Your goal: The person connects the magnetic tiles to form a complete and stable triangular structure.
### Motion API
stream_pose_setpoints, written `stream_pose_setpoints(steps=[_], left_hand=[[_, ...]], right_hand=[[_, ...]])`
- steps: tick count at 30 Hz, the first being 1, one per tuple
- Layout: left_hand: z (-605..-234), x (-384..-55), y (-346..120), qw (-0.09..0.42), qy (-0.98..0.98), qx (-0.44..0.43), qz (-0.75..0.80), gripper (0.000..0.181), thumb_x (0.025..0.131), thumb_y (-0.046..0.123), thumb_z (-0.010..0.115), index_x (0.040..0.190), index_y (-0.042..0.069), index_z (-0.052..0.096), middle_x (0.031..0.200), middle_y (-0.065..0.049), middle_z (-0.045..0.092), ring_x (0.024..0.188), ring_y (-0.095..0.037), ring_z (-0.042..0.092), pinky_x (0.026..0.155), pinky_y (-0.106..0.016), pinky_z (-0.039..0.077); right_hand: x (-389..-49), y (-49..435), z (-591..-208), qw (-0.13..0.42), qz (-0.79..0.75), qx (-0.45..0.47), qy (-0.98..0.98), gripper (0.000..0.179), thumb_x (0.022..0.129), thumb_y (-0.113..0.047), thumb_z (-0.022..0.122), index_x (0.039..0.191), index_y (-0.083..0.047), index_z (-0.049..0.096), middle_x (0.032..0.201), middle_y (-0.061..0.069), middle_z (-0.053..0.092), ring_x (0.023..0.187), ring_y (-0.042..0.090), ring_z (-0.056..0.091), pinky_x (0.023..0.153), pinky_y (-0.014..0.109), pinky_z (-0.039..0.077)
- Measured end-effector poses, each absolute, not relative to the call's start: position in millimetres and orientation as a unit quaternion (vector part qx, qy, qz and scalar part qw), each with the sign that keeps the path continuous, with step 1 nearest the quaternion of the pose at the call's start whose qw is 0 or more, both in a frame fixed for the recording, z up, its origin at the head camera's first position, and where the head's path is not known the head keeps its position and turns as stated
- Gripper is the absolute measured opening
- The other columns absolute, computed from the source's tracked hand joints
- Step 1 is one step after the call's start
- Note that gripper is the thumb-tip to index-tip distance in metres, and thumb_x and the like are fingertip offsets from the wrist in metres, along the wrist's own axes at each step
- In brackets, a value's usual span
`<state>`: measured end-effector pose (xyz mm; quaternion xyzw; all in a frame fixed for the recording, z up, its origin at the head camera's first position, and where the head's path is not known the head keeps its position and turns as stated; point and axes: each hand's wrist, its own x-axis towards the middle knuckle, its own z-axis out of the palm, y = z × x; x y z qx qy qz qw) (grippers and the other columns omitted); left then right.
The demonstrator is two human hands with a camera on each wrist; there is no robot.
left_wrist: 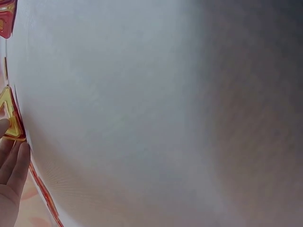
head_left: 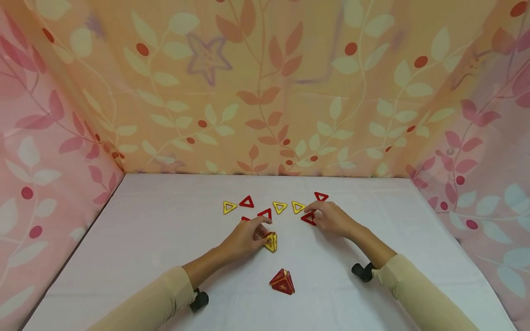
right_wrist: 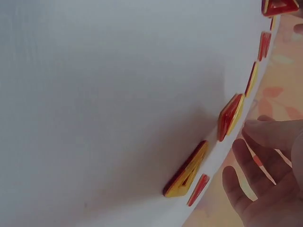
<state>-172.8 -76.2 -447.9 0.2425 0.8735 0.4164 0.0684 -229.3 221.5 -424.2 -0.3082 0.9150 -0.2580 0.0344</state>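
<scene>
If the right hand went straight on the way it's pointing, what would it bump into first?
Probably the yellow triangle just ahead of the right hand, though I can't tell if the hand is low enough to touch it.

Fingers [left_wrist: 20, 163] holding yellow triangle [left_wrist: 14, 124], red piece [left_wrist: 5, 20] above, white cloth [left_wrist: 118, 94]

It is a booth-like space: white table [head_left: 124, 239], leaf-print fabric walls [head_left: 265, 133].
</scene>
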Motion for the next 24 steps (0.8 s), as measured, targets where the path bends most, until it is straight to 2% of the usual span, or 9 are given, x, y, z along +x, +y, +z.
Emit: stream_pose_setpoints(steps=[18,24], left_hand=[[-447.7,-175.1,-78.2,0.083,0.868,0.242,0.425,0.045,0.086,0.004,0.077,0.128,0.008,0.060,0.096,0.004,0.070,0.090,-0.012,0.065,0.084,-0.026,0.055],[-446.7,-174.4,-79.2,0.089,0.870,0.248,0.417,0.046,0.085,0.002,0.077,0.127,0.007,0.060,0.097,0.002,0.070,0.092,-0.013,0.065,0.086,-0.027,0.055]], right_hand=[[-230.1,225.0,-432.6,0.045,-0.242,-0.318,0.915,0.033,0.082,0.014,0.061,0.110,-0.001,0.070,0.109,0.008,0.071,0.108,0.028,0.065,0.095,0.048,0.051],[-223.9,222.7,-432.9,0.052,-0.239,-0.329,0.912,0.030,0.082,0.013,0.063,0.108,-0.001,0.071,0.104,0.006,0.070,0.100,0.024,0.065,0.092,0.047,0.052]])
